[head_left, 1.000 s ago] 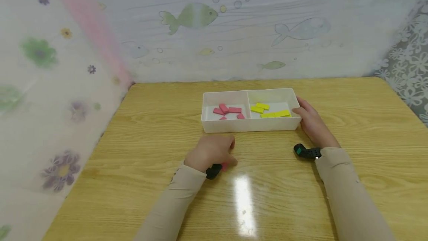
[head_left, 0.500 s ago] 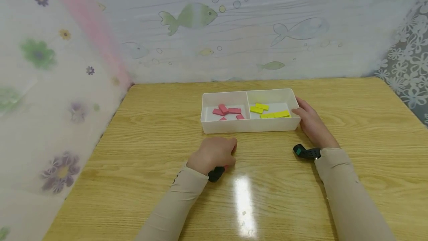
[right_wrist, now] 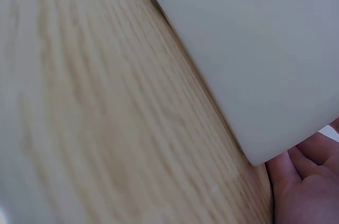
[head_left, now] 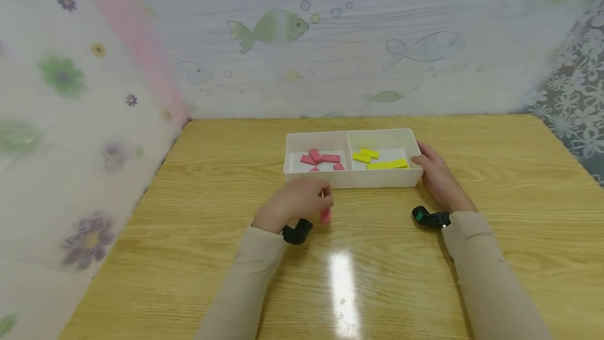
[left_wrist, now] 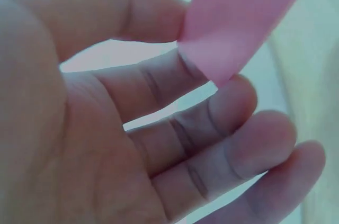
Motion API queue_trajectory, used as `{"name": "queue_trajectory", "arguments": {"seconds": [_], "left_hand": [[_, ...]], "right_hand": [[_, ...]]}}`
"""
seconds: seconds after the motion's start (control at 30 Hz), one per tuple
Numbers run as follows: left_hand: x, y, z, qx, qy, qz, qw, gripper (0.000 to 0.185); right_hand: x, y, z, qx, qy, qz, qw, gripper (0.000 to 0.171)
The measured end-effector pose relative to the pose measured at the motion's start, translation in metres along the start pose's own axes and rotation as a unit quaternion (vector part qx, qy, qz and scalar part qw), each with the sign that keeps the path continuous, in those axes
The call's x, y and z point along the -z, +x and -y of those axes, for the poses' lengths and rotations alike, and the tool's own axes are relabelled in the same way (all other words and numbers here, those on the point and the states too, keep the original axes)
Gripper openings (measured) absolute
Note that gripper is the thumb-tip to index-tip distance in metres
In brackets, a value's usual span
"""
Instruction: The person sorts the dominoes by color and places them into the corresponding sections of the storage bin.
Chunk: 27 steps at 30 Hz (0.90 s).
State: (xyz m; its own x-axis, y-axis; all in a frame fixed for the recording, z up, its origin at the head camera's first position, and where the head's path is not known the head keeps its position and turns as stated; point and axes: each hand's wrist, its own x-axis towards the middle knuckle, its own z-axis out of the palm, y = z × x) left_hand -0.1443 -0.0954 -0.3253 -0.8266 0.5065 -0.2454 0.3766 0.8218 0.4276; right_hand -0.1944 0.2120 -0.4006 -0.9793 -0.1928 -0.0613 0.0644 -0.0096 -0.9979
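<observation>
My left hand (head_left: 299,198) pinches a pink domino-like tile (head_left: 325,215) between thumb and fingers, just in front of the white two-part box (head_left: 377,178). In the left wrist view the pink tile (left_wrist: 238,20) sticks up between thumb and forefinger, the other fingers lightly bent. At the box's right end my right hand (head_left: 441,177) grips the wall, thumb over the rim. Several pink tiles (head_left: 331,158) lie in the left compartment. Several yellow tiles (head_left: 387,165) lie in the right one. From the right wrist, the white box wall (right_wrist: 254,65) hides most fingers.
The wooden table (head_left: 203,182) stretches around the box on all sides. Behind it stands a wall covering (head_left: 349,46) with fish drawings, and a flowered covering (head_left: 71,146) borders the left side. A band with a black device sits on each wrist.
My left hand has lifted from the table toward the box, and the pink tile now hangs from its fingers. The right hand keeps its grip on the box.
</observation>
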Motion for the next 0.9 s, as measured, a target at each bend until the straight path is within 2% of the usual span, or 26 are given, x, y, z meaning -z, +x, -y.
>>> {"name": "queue_trajectory", "arguments": {"seconds": [0.13,0.23,0.33,0.47,0.63,0.73,0.83,0.9], "left_hand": [[0.012,0.005,0.001,-0.016,-0.029,-0.005,0.9994,0.016],[0.019,0.011,0.004,-0.017,-0.043,-0.016,0.9988,0.019],[0.026,0.015,0.007,-0.010,-0.082,-0.034,0.9960,0.021],[0.033,0.015,0.007,-0.019,-0.143,-0.068,0.9873,0.018],[0.033,0.018,0.005,-0.029,-0.192,-0.108,0.9751,0.014],[0.031,0.021,0.006,-0.014,-0.225,-0.101,0.9690,0.015],[0.027,0.024,0.008,-0.002,-0.237,-0.087,0.9677,0.017],[0.024,0.027,0.010,-0.002,-0.233,-0.089,0.9685,0.015]], "right_hand": [[0.001,-0.001,0.000,-0.007,-0.005,-0.007,1.000,0.056],[0.001,-0.001,0.000,-0.010,-0.007,-0.009,1.000,0.056],[0.000,-0.001,-0.001,-0.005,-0.006,-0.008,1.000,0.056],[-0.003,-0.001,-0.001,-0.001,-0.008,-0.009,1.000,0.055],[-0.004,-0.001,-0.001,-0.006,-0.012,-0.013,1.000,0.055],[-0.004,0.000,-0.001,-0.006,-0.012,-0.013,1.000,0.055],[-0.003,0.001,-0.001,-0.004,-0.011,-0.010,1.000,0.055],[-0.002,0.001,-0.001,-0.002,-0.011,-0.006,1.000,0.055]]}}
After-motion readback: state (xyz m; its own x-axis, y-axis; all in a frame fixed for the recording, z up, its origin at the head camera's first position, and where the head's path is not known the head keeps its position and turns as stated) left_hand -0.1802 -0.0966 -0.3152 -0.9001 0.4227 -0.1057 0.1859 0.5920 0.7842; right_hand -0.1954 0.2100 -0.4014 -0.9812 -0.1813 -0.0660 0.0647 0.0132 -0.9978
